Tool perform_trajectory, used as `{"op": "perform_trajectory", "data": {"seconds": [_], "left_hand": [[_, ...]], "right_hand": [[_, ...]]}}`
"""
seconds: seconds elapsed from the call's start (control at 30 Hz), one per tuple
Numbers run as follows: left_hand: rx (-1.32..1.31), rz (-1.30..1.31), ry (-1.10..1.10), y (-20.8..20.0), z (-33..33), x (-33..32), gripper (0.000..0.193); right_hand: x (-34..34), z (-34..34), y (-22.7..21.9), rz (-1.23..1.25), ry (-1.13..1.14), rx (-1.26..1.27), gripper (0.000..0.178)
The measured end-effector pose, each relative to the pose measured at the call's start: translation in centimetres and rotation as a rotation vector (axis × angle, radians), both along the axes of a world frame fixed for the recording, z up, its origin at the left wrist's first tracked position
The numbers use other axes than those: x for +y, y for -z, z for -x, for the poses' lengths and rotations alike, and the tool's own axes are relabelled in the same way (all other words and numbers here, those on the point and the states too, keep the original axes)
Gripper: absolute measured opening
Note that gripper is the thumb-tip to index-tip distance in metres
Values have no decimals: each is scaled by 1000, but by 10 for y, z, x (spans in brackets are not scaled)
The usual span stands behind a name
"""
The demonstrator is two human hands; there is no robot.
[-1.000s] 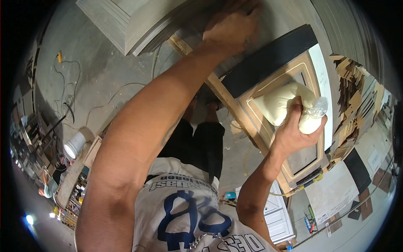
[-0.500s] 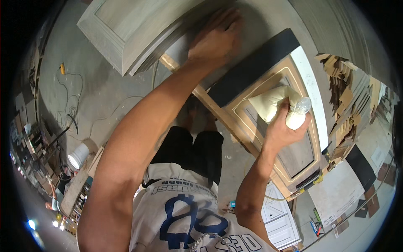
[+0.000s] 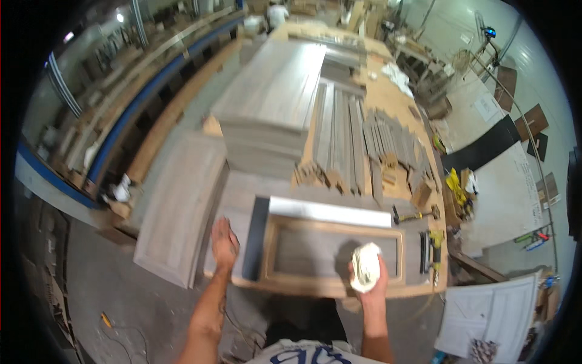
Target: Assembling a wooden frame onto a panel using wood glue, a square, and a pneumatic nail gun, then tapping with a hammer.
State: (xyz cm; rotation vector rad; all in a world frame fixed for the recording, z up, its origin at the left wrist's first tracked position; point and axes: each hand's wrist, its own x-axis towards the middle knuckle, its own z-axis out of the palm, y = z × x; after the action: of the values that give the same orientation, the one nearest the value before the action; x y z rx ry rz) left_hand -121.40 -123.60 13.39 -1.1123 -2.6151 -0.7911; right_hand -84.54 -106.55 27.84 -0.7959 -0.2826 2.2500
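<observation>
My right hand (image 3: 382, 284) is closed round a soft plastic bag of cream-coloured paste (image 3: 365, 266), held above the right part of a wooden panel frame (image 3: 309, 285). The frame lies flat on the table, with a grey panel inside its pale border. Along its left side runs a black strip (image 3: 257, 235), and along its far side a white strip (image 3: 327, 211). My left hand (image 3: 225, 246) holds nothing; its fingers are stretched out at the table's left part, between the black strip and a leaning or stacked grey-brown door panel (image 3: 176, 209).
To the frame's right lie a hammer (image 3: 418, 215) and a yellow-and-black nail gun (image 3: 433, 250). Beyond it stand stacked grey panels (image 3: 267, 91) and bundles of wood strips (image 3: 348, 139). A white panelled door (image 3: 485, 315) is at the lower right.
The view has tipped up from my body to the whole table. My left hand now shows beside the door panel, fingers extended. The paste bag stays in my right hand, over the frame.
</observation>
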Motion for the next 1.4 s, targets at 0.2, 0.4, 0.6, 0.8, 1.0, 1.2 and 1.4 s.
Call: {"op": "perform_trajectory", "data": {"seconds": [0.2,0.4,0.6,0.8,1.0,1.2,1.4], "left_hand": [[-435,-165,-173,-74,-39,26,40],[-1149,76,353,-121,-228,141,72],[-2024,-184,0,-147,-305,237,64],[-1909,-186,302,-93,-317,304,48],[-1952,-262,328,-107,-326,411,50],[-1870,-520,415,-84,-292,435,51],[-774,-604,27,-158,-178,253,35]], "right_hand": [[10,-47,-56,25,-44,-95,63],[43,-84,7,18,-249,67,71],[127,-86,9,-6,-383,48,65],[170,-135,25,-22,-232,-43,67],[255,-127,49,-120,-74,-70,63],[278,-119,102,-162,-13,-36,61],[153,-117,73,37,-30,-345,47]]}}
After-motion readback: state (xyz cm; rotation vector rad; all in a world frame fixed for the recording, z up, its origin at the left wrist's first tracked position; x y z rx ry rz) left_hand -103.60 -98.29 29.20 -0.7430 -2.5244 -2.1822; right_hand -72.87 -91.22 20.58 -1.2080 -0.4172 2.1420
